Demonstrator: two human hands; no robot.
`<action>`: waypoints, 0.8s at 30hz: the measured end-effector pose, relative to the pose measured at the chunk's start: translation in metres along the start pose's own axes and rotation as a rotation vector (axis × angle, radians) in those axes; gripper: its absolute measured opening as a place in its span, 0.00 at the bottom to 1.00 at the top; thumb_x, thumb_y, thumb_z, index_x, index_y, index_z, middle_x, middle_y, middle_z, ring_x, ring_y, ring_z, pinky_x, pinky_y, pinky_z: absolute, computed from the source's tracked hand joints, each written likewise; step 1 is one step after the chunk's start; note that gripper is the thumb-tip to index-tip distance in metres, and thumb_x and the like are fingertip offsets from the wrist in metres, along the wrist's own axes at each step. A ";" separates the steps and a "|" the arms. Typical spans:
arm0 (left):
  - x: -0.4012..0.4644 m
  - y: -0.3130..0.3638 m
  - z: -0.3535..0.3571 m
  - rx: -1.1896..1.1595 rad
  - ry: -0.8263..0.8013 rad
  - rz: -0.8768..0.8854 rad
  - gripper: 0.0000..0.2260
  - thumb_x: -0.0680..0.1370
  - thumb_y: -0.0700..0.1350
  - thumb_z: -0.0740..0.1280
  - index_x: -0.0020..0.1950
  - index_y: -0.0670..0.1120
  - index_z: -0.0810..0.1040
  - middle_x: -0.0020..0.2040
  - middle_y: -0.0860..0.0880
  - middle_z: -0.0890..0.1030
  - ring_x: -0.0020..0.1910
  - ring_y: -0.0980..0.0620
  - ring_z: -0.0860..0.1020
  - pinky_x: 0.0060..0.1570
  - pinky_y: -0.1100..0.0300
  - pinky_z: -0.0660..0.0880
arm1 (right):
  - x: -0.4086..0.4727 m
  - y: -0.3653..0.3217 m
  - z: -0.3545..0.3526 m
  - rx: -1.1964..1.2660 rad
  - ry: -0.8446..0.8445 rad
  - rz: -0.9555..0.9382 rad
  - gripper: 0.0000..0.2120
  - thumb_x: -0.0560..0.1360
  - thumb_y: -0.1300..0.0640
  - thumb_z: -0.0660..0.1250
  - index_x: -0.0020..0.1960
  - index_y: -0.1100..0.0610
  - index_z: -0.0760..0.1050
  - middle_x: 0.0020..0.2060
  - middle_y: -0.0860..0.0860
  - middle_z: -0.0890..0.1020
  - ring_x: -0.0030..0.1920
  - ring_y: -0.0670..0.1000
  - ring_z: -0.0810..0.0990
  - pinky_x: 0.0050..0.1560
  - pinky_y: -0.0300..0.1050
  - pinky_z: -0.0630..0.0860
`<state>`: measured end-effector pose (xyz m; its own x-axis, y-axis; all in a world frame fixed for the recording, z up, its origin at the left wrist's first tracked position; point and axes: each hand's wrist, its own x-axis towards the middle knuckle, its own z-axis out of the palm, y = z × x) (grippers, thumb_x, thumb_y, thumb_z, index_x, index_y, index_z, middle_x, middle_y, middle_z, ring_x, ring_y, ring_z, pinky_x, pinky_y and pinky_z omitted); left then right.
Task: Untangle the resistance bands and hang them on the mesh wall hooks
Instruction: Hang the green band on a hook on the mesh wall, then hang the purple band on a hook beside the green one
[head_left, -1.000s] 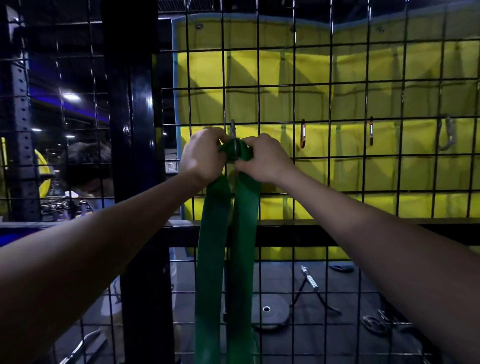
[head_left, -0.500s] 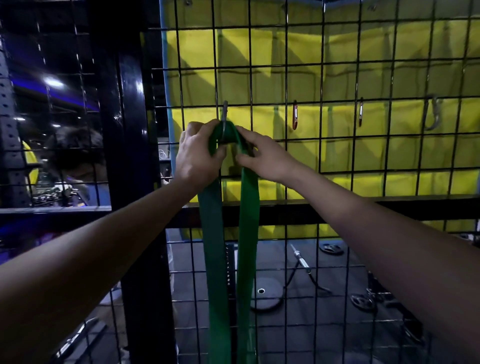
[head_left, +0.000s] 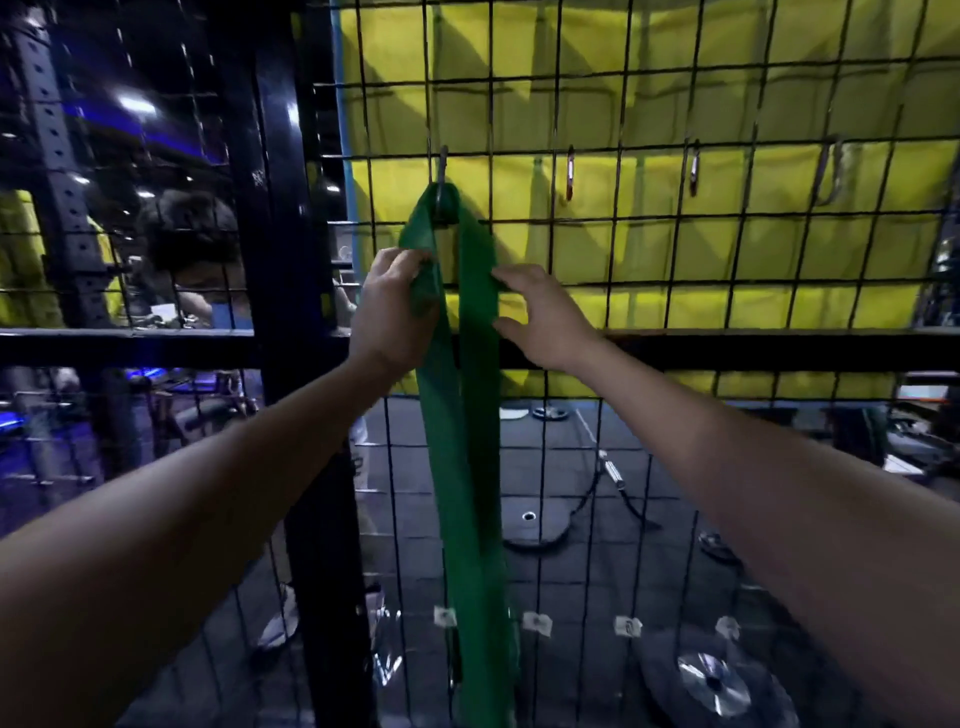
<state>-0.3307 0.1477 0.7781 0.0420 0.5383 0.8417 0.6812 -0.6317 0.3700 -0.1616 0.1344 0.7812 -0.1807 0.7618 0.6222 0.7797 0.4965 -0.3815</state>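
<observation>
1 green band (head_left: 470, 415) loops over the hook (head_left: 443, 179). Left hand (head_left: 392, 312) grips 1 strand, steadying it; right hand (head_left: 540, 317), fingers relaxed, touches the other.

arms: bare, no sleeves | hands (head_left: 395, 306): bare, no gloves

A wide flat green rubber resistance band (head_left: 462, 415) hangs looped over a dark metal hook (head_left: 443, 179) on the black wire mesh wall (head_left: 675, 249), slightly left of the frame's centre. The left hand (head_left: 392, 312) grips the band's left strand just below the hook. The right hand (head_left: 540, 317) touches the right strand's edge with loosely spread fingers (head_left: 506, 280). Red carabiners (head_left: 570, 174) hang further right, against a yellow padded backdrop (head_left: 727, 104).
</observation>
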 end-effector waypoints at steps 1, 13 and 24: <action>-0.010 0.007 0.005 -0.010 -0.001 -0.001 0.20 0.72 0.34 0.66 0.64 0.42 0.74 0.63 0.42 0.71 0.61 0.44 0.72 0.56 0.65 0.66 | -0.012 0.008 0.000 -0.004 -0.001 0.017 0.27 0.76 0.62 0.65 0.73 0.59 0.62 0.71 0.57 0.64 0.71 0.54 0.64 0.67 0.34 0.56; -0.156 0.107 0.150 -0.229 -0.532 -0.010 0.16 0.74 0.40 0.65 0.61 0.40 0.75 0.62 0.39 0.72 0.57 0.39 0.75 0.55 0.51 0.73 | -0.209 0.125 -0.039 -0.140 -0.094 0.483 0.23 0.75 0.62 0.65 0.69 0.60 0.67 0.67 0.60 0.68 0.68 0.59 0.68 0.64 0.41 0.62; -0.313 0.221 0.339 -0.473 -1.080 0.094 0.14 0.73 0.33 0.64 0.58 0.40 0.76 0.55 0.42 0.75 0.53 0.45 0.76 0.48 0.68 0.69 | -0.414 0.247 -0.083 -0.246 0.050 1.077 0.18 0.70 0.61 0.66 0.61 0.58 0.74 0.56 0.62 0.77 0.55 0.58 0.75 0.58 0.52 0.73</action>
<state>0.0547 0.0292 0.4632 0.8279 0.5281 0.1888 0.3138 -0.7153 0.6244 0.1553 -0.0925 0.4860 0.6844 0.7252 0.0755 0.6135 -0.5168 -0.5972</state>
